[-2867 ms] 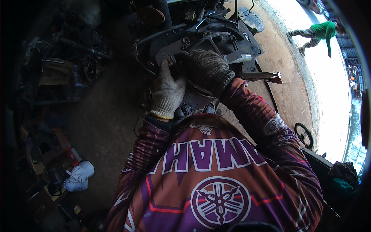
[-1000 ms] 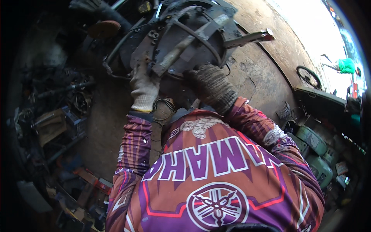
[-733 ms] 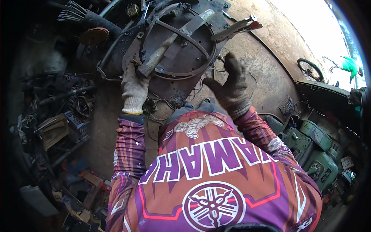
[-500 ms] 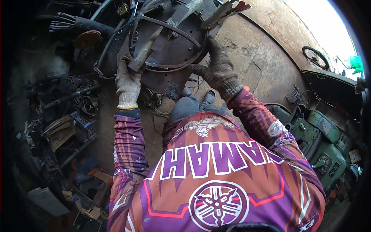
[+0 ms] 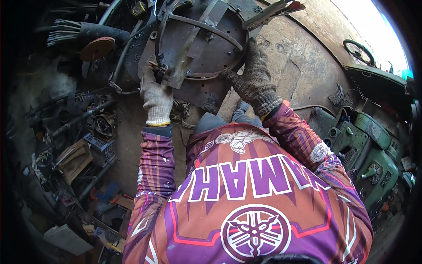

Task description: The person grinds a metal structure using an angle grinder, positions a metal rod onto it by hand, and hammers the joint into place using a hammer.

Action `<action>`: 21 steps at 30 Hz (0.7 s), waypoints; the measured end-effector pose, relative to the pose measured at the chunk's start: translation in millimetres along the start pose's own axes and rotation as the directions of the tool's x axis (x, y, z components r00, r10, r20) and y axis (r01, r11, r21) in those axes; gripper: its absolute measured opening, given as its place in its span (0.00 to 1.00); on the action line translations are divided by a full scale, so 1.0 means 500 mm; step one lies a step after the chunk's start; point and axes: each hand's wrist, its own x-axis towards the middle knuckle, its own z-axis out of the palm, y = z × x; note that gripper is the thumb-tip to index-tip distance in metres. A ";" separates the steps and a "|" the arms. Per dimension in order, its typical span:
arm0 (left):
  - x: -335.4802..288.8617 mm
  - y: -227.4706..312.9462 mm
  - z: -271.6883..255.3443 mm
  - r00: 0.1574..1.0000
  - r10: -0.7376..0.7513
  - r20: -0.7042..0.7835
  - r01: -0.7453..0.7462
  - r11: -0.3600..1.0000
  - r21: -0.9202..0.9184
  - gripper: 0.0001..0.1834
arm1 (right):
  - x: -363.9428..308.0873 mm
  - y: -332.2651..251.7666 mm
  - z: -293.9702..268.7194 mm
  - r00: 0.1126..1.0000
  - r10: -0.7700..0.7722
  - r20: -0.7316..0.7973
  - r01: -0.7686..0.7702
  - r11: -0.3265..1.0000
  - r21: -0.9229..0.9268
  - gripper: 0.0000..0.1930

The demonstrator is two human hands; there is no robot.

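A round metal frame [image 5: 205, 27], a ring with a curved strap across it, lies on a dark metal plate [image 5: 190, 93]. A long flat metal bar [image 5: 187, 59] runs slantwise over the ring, its near end by my left hand. My left hand [image 5: 157, 94], in a light knitted glove, is at the ring's near-left edge. Its fingers are curled by a thin brownish piece; what they grip is unclear. My right hand [image 5: 257, 81], in a darker grey glove, holds the ring's right rim, thumb on the near side and fingers along the outer side.
Locking pliers [image 5: 270, 15] sit at the plate's far-right edge. To the left are a worn grinding disc [image 5: 97, 48] and a tube of welding rods [image 5: 66, 33]. Tools and scrap clutter the left floor, with a blue crate [image 5: 100, 145]. A green machine [image 5: 373, 165] stands right.
The near end of the flat bar has swung to the right, away from my left hand. Both hands stay by the ring. The whole view has shifted slightly.
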 end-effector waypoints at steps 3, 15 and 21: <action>0.000 -0.006 0.000 0.998 0.056 -0.030 -0.057 0.997 -0.049 0.27 | -0.005 0.007 0.007 1.000 0.024 -0.006 -0.024 0.999 -0.042 0.58; 0.001 0.026 -0.019 0.999 -0.048 0.017 0.048 0.998 -0.028 0.32 | -0.037 -0.049 0.030 0.975 0.222 0.009 -0.204 0.881 0.426 0.55; 0.001 0.016 -0.019 0.998 -0.042 0.040 0.044 0.997 -0.063 0.32 | -0.019 -0.059 0.012 0.942 0.294 0.162 -0.335 0.826 0.453 0.59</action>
